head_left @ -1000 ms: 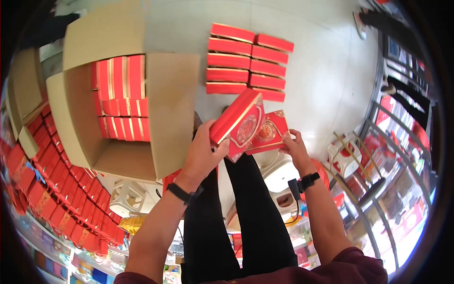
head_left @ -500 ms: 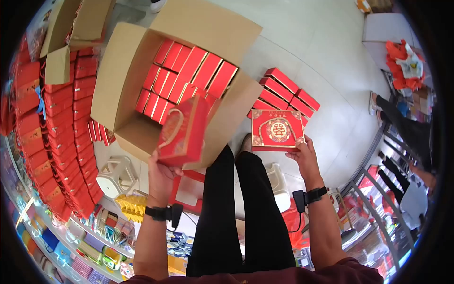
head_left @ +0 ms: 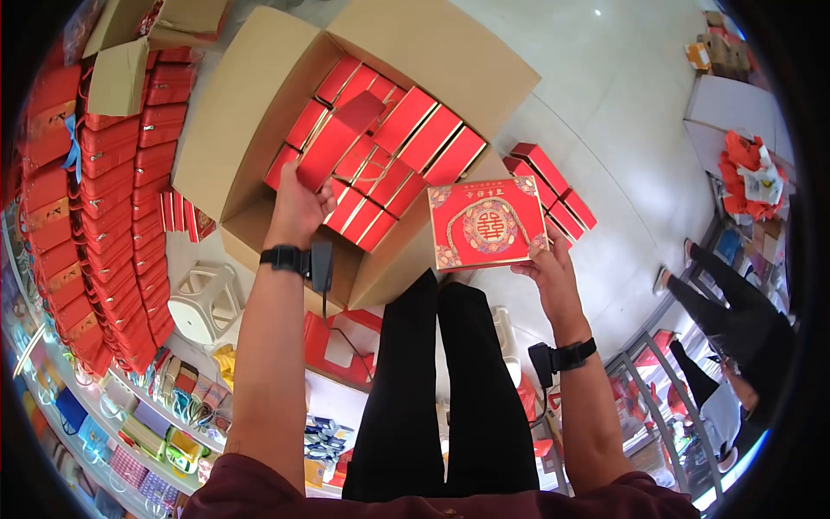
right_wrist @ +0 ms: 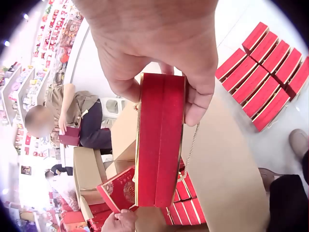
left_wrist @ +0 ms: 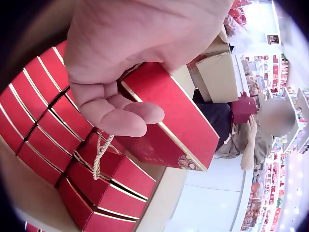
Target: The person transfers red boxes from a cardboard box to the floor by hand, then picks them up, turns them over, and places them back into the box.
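My left hand (head_left: 301, 208) grips one end of a red gift box (head_left: 341, 143), tilted over the open cardboard carton (head_left: 251, 130). In the left wrist view, the fingers curl against this box (left_wrist: 178, 116), which has gold edges and a printed corner. Below it, rows of similar red boxes (head_left: 432, 138) fill much of the carton, and a twisted cord handle lies across some of them. My right hand (head_left: 553, 277) pinches a second gift box (head_left: 488, 225) by its edge. A gold double-happiness emblem and cord handle show on its front. The right wrist view shows thumb and fingers on opposite sides of its narrow red face (right_wrist: 160, 145).
More red boxes (head_left: 553, 173) stand in rows on the floor right of the carton. Tall stacks of red bags (head_left: 121, 233) line the left, beside a white stool (head_left: 204, 303). A seated person (left_wrist: 251, 130) is across the room. Metal railing (head_left: 683, 406) runs at right.
The head view has turned toward the carton. My left hand has carried its box away from the right hand's box and over the carton's contents. My right hand keeps hold of its box.
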A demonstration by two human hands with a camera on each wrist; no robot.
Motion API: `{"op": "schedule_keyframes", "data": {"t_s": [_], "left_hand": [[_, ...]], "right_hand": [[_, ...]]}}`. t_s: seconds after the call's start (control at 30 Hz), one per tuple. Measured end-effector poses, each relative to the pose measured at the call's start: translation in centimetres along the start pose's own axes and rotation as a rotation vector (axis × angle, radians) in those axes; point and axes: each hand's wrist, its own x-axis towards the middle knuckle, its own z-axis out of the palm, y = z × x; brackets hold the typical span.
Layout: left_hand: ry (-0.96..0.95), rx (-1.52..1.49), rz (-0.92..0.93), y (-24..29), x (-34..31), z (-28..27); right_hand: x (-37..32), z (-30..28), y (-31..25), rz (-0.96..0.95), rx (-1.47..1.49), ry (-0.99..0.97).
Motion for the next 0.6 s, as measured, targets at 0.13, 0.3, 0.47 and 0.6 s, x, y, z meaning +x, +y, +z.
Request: {"op": "schedule_keyframes", "data": {"t_s": [0.13,0.3,0.47,0.6], "left_hand": [[0.045,-0.001,-0.086,1.6,5.5,1.6],[0.071,0.148,-0.143,2.1,8.8,5.5],[0.091,0.220,-0.261,2.2,11.3,7.5],[0.135,0.373,-0.253,1.0,11.3,8.3]], "right_hand": [[0.6,0.9,0.2,0.029,0.020,0.001],[1.1,1.2,0.1,0.037,-0.002,0.009],[0.9,1.5,-0.4,0.018,-0.023,0.008],[1.2,1.8,-0.4,0.013,-0.018,-0.004]]}}
